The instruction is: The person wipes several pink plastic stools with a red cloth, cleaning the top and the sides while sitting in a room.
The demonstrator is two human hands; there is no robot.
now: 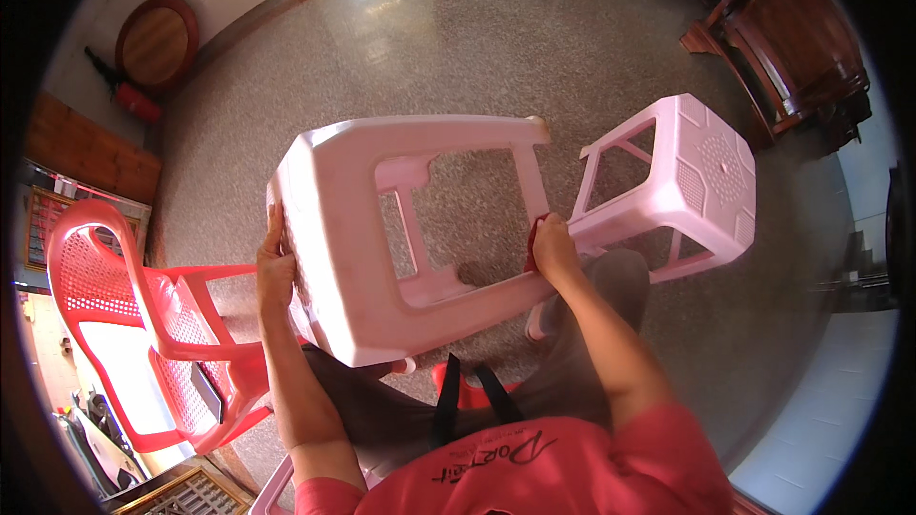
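Pink plastic stool (382,229), tipped on its side, is held up over the person's lap. The left hand (275,272) grips its seat edge. The right hand (553,250) presses a small dark red cloth (532,243) against one leg, fingers closed over it. My guess is that the wiping is partway through: the cloth is on a leg near the stool's open underside, and nothing shows which parts are already clean, so I cannot tell how much is left.

A second pink stool (682,186) stands upright on the speckled floor (458,48), just beside the right hand and apart from the held one; it looks untouched for now. A red plastic chair (143,305) stands at the person's left with a dark flat thing like a phone (207,391) on its seat.

No packages show. Against the far wall lean a round wooden board (156,41) and a red fire extinguisher (136,100); any label on it is too small to make out.
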